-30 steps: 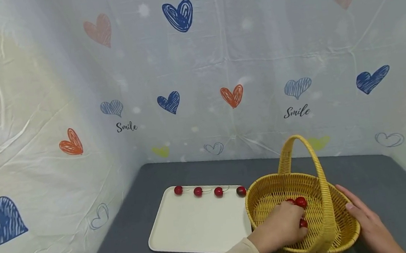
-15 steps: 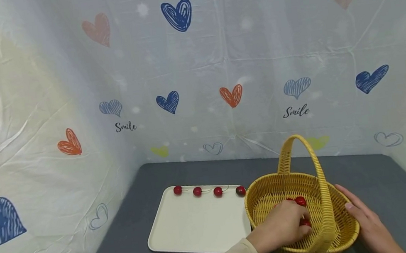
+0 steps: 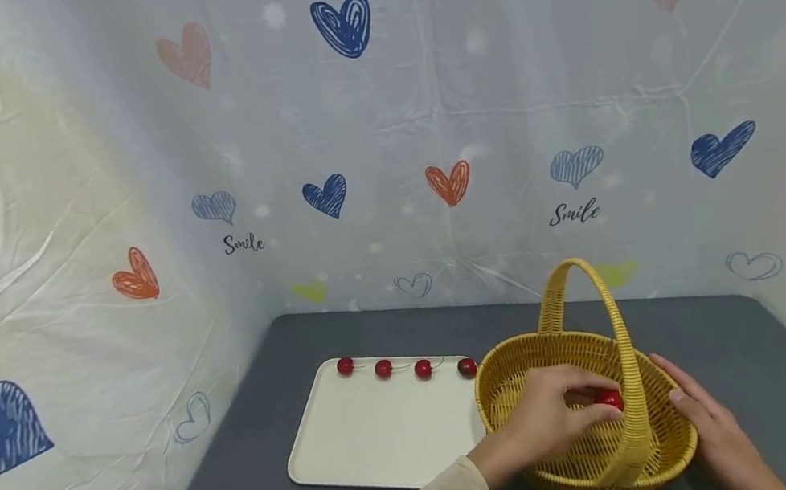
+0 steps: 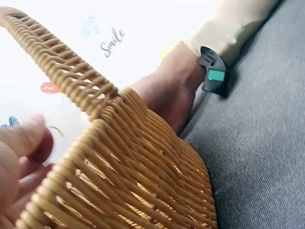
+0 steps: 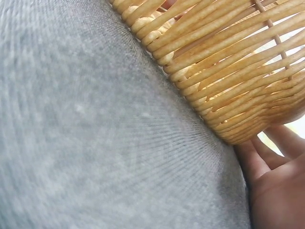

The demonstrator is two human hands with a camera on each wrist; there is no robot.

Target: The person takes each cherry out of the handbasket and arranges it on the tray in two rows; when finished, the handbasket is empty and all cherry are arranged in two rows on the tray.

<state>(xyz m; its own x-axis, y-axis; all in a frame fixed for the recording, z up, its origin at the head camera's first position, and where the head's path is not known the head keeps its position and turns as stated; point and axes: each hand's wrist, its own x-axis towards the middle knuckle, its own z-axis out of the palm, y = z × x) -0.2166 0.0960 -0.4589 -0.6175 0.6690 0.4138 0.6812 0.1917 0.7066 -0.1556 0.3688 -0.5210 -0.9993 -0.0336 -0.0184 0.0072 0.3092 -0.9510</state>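
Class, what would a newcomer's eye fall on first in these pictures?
The yellow basket probably comes first, on the grey table right of the pale tray. Next, the left hand pinches a red cherry at the basket. Four more cherries line the tray's far edge.

The left grip (image 3: pixel 551 417) hides part of the basket (image 3: pixel 582 346); the head view's bottom edge cuts off the bench (image 3: pixel 245 476).
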